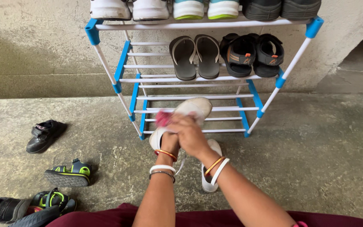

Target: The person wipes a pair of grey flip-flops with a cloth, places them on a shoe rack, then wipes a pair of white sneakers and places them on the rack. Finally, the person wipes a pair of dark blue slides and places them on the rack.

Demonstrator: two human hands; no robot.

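Head view: our left hand clamped the off-white canvas shoe from beneath, before the blue-and-white rack; right hand's fingers pinched a blurred pink cloth against it. Light, pliable, we judged; grip the sole.

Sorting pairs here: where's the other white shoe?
In the head view the second white shoe lies on the concrete floor, under the right hand's wrist, before the blue rack.

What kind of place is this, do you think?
Probably a home entryway or porch: a blue and white shoe rack loaded with sandals stands against a rough concrete wall, and small shoes lie on the bare floor.
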